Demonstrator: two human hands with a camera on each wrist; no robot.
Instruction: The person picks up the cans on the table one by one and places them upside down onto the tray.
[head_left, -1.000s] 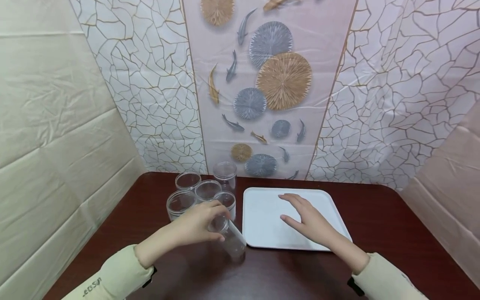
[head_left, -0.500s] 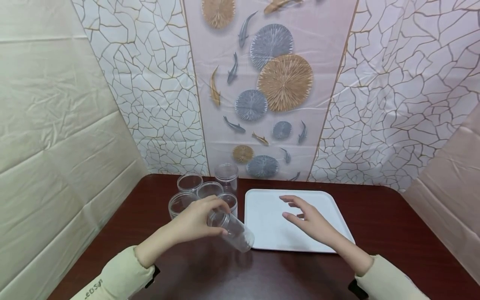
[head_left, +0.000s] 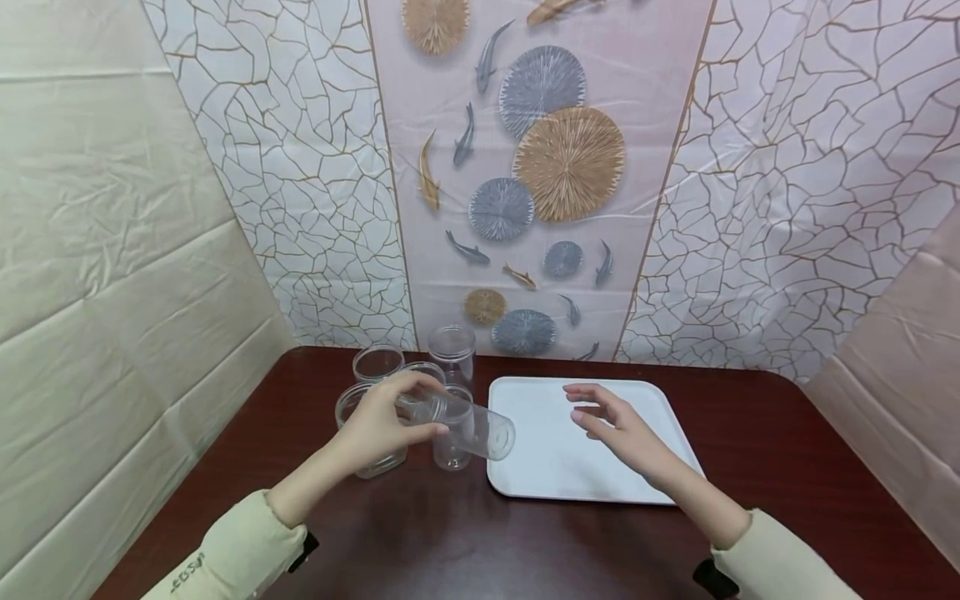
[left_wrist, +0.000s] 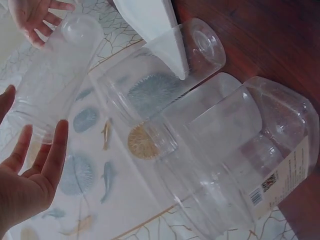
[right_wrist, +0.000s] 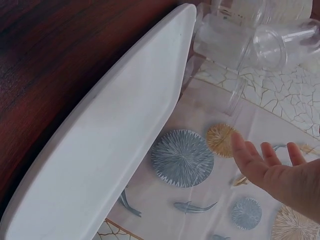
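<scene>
My left hand (head_left: 378,427) grips a clear plastic jar (head_left: 486,430) around its mouth end. Tilted nearly sideways, the jar points its round base to the right, over the left edge of a white tray (head_left: 536,467). The left wrist view has the jar (left_wrist: 57,70) raised beside the other jars, thumb and fingers (left_wrist: 55,157) around its ridged neck. My right hand (head_left: 618,432) hovers over the tray with fingers spread and slightly bent, holding nothing. In the right wrist view the right hand (right_wrist: 277,172) is apart from the tray (right_wrist: 95,120).
Several clear jars stand grouped at the left: a front jar (head_left: 452,454), a back jar (head_left: 452,367) and a back-left jar (head_left: 377,362) among them. One carries a printed label (left_wrist: 280,182). The dark red table (head_left: 480,550) meets a patterned cloth wall (head_left: 330,208) behind.
My left hand has lifted the jar up from low in front of the group, swinging its base upward and right toward the tray. The right hand has shifted slightly, its fingers bending a little more.
</scene>
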